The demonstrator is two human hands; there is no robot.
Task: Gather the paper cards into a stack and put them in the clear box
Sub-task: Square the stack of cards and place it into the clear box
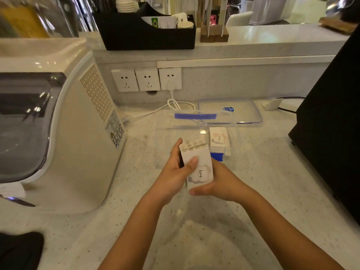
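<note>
Two bare hands are seen over a pale speckled table [263, 172], which fills the lower view. A big cream machine [64, 133] with a dark curved window stands on the table at the left, and a black appliance [331, 133] stands at the right edge. Behind, on a raised ledge, a black caddy [136, 34] is set, and three wall sockets [146, 79] are fixed below it, with a white cable [175, 104] plugged into the right one. A clear box [165, 129] with blue clips lies open on the table ahead of the hands, and its clear lid [243, 110] lies just behind it, to the right. A small pile of cards [219, 138] printed "love" is seen through the box at its right side. A thick stack [196, 164] of cards is held up, tilted, near the box's front edge. The left hand [173, 172] is closed round the stack's left side, its thumb pressed on the top card's face. The right hand [220, 182] is cupped under the stack's near end, its thumb curled along the lower edge. The grip of both hands is thus closed on the stack, which is held clear of the table.
</note>
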